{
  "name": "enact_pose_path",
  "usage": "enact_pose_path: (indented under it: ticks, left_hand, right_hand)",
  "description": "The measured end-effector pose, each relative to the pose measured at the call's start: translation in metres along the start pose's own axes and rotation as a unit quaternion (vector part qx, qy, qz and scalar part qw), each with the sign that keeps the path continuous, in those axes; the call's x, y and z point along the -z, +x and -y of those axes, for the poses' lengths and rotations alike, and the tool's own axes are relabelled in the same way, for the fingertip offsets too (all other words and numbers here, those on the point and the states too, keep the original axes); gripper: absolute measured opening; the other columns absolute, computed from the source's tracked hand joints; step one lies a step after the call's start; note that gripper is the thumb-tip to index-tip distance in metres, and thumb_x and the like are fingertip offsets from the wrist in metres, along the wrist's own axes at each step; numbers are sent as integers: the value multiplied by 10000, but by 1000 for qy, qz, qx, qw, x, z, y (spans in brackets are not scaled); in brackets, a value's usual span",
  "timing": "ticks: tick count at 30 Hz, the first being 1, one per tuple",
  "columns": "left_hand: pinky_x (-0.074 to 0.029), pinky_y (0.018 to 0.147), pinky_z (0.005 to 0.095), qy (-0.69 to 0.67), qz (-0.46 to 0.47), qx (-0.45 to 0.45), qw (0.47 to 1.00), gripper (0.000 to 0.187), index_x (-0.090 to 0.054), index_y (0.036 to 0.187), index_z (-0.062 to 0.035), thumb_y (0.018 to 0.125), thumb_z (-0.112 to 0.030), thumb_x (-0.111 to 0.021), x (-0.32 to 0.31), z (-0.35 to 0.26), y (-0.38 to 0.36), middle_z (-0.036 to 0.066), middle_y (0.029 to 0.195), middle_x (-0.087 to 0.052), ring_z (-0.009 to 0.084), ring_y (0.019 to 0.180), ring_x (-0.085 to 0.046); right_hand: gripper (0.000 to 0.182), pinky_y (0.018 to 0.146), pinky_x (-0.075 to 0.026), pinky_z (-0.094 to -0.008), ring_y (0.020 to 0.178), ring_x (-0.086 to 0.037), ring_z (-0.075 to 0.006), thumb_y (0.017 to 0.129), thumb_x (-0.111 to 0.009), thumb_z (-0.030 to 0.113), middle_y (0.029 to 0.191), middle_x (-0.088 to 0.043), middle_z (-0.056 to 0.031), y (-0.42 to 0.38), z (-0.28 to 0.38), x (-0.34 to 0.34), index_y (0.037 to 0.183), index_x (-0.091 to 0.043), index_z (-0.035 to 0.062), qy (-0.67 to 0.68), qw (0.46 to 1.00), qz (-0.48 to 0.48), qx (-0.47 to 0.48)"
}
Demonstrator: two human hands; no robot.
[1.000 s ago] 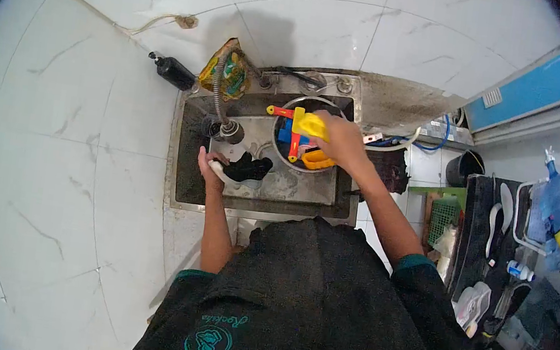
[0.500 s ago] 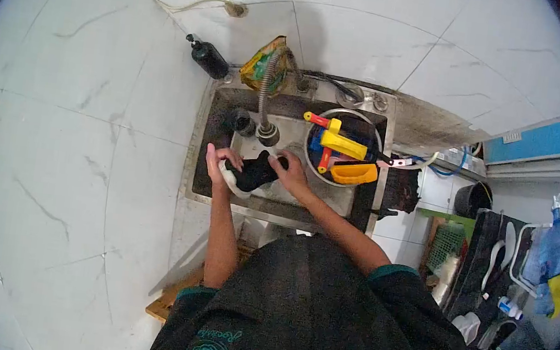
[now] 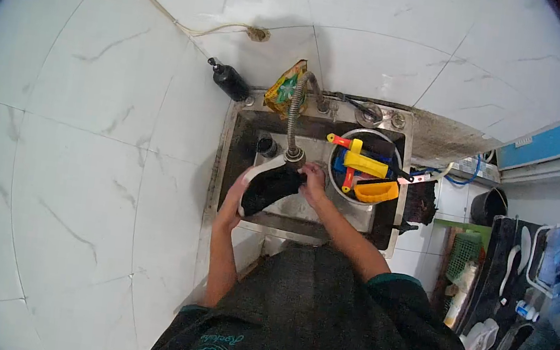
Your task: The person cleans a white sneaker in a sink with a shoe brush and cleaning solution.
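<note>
A black shoe with a white sole edge [image 3: 269,193] is held tilted over the sink [image 3: 304,209], under the end of the flexible faucet [image 3: 294,117]. My left hand [image 3: 231,200] is closed around its left end, along the white edge. At its right end, my right hand [image 3: 314,182] pinches the black upper with bent fingers. The faucet head overlaps the shoe's upper right part in this view. Behind the shoe, a dark cup [image 3: 267,147] stands in the basin.
To the right in the sink sits a round metal basin [image 3: 330,181] with yellow, orange and red-handled tools [image 3: 365,164]. A black pump bottle [image 3: 230,83] and a colourful packet [image 3: 283,95] stand along the back ledge. A black bucket [image 3: 489,206] is farther right.
The shoe has turned, so its white edge now runs along the upper left and its black side spreads wider. My left hand has moved down its left end. The camera view has shifted slightly.
</note>
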State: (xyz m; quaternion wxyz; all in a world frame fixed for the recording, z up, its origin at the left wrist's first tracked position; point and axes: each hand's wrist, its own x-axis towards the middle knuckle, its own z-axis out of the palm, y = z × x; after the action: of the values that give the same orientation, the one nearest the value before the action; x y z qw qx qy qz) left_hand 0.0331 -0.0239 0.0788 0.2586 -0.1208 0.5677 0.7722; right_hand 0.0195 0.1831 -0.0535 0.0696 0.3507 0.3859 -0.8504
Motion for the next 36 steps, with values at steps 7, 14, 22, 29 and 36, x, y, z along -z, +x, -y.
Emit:
enact_pose_path:
  ticks: [7,14,22,29,36]
  left_hand:
    - [-359,1098,368,367,129,-134,912,750,-499,1392,-79,680,-91,-736,-6,-47,12,114,1366,-545,232,1232,-532]
    - [-320,1137,409,588,169,-239,754,765,-510,1390,-160,653,-82,-696,-41,-71,1,115,1425,-501,318,1330,-453]
    - [-325,1132,449,623,85,-269,729,767,-493,1395,-156,675,-110,-752,-25,-39,-20,158,1490,-398,367,1383,-358]
    - [-362,1097,477,339,-193,-239,889,828,-306,1470,-85,791,-179,-769,14,-5,-35,204,1451,-370,369,1280,-456]
    - [-333,1100,433,45,-133,-263,955,720,-305,1423,-10,828,-59,-705,69,72,11,178,1414,-394,298,1303,-407]
  right_hand:
    - [617,840,-485,-452,983,-561,-265,861,-500,593,1210,-551,-101,26,10,-1,1189,-559,74,-25,973,9,-227]
    - [647,705,-550,-399,809,-659,-270,939,-338,627,1070,-644,-133,46,-19,-33,1188,-616,98,70,994,87,-3]
    - [644,794,-518,-412,872,-653,-283,962,-323,583,1018,-672,-118,84,-63,-75,1147,-632,49,45,996,-77,-8]
    - [650,839,-508,-390,902,-652,-290,973,-293,572,1022,-672,-119,69,-68,-105,1149,-628,44,12,986,-165,6]
    - [639,907,-471,-381,1066,-604,-280,983,-295,537,1171,-624,-148,63,-79,-126,1221,-576,14,33,992,-115,33]
